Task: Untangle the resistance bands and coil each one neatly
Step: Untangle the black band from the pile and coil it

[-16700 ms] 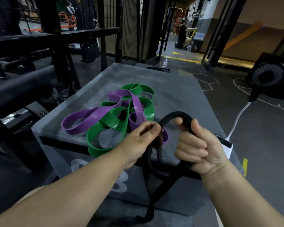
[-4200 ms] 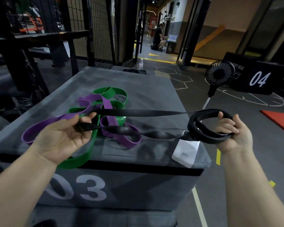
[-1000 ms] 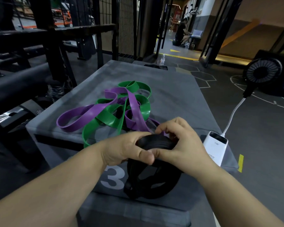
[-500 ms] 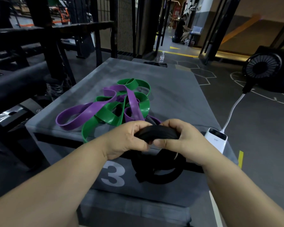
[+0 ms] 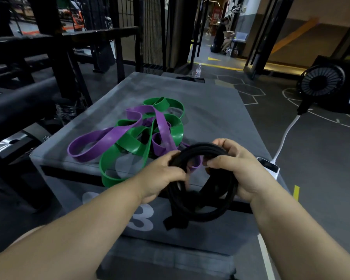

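- Black resistance band [image 5: 220, 211]: wound into a coil of several turns. It is held upright in the air in front of the near edge of the box, clear of the box top. A short loose end hangs from the lower left of the coil.
- Left hand [image 5: 162, 178]: fingers are wrapped round the upper left arc of the coil, gripping the bundled turns together.
- Right hand [image 5: 242, 170]: fingers curl over the upper right arc from behind, with the thumb pressed across the front. The right side of the coil runs down through the palm.
- Green band [image 5: 133, 144]: lies loose on the box top in several open loops. Its nearest loop reaches the near edge of the box. It is not coiled.
- Purple band [image 5: 111, 136]: interlaced with the green band, crossing over and under it. One long loop extends to the left across the box top. A short section shows through the black coil, between the hands.
- Box [image 5: 210, 110]: grey and padded, with a white numeral 3 on the front face.
- Power bank [image 5: 270, 167]: white, at the near right corner of the box, just beside the right hand. A white cable [image 5: 285, 136] runs from it to a black fan [image 5: 321, 83] at the right.
- Rack [image 5: 55, 47]: black steel frame to the left of the box.
- Bottle [image 5: 199, 70]: clear, standing beyond the far edge of the box.
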Motion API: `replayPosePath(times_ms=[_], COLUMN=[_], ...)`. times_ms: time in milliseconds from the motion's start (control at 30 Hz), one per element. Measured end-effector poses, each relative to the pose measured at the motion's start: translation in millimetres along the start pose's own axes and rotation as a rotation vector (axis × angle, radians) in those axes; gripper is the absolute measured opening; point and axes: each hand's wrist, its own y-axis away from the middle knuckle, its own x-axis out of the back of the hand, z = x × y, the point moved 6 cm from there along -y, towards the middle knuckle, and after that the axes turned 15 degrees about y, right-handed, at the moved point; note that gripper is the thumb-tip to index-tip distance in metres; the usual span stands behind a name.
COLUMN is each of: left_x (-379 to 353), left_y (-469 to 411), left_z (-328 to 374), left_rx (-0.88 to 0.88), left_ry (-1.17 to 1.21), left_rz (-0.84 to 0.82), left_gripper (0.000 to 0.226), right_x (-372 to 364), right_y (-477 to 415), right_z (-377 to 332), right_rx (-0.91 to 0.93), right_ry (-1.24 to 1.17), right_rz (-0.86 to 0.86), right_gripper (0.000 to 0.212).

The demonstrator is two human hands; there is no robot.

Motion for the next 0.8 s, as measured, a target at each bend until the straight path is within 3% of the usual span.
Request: replayPosePath(times_ms=[167, 233, 300, 433, 533, 667, 800], left_x=[3.4, 3.2, 5.1, 6.1, 5.1, 2.6, 5.3], left_y=[2.9, 2.4, 0.7, -0.4, -0.1, 0.0, -2.7], left_z=[12.4, 12.6, 11.4, 7.1, 2.8, 7.9, 11.8], left_rx=[-0.022, -0.027, -0.044, -0.043, -0.034, 0.0, -0.02], left_ry=[0.261, 0.258, 0.162, -0.28, -0.374, 0.128, 0.495], left_rz=[-0.044, -0.039, 0.003, 0.033, 0.045, 0.014, -0.002], left_gripper=[0.042, 0.041, 0.037, 0.028, 0.022, 0.025, 0.037], right_x=[6.4, 4.9, 5.8, 4.2, -3.9, -3.5, -8.6], right_y=[0.3, 0.6, -0.5, -0.6, 0.7, 3.0, 6.2], right_z=[10.5, 9.1, 8.1, 7.1, 7.6, 4.4, 10.8], right_rx=[-0.059, -0.028, -0.012, -0.018, -0.022, -0.067, -0.146], right_ry=[0.162, 0.164, 0.163, 0.063, -0.039, -0.078, 0.052], right_rz=[-0.032, -0.014, 0.012, -0.024, -0.097, -0.143, -0.261], right_gripper=[0.029, 0.014, 0.011, 0.025, 0.025, 0.017, 0.006])
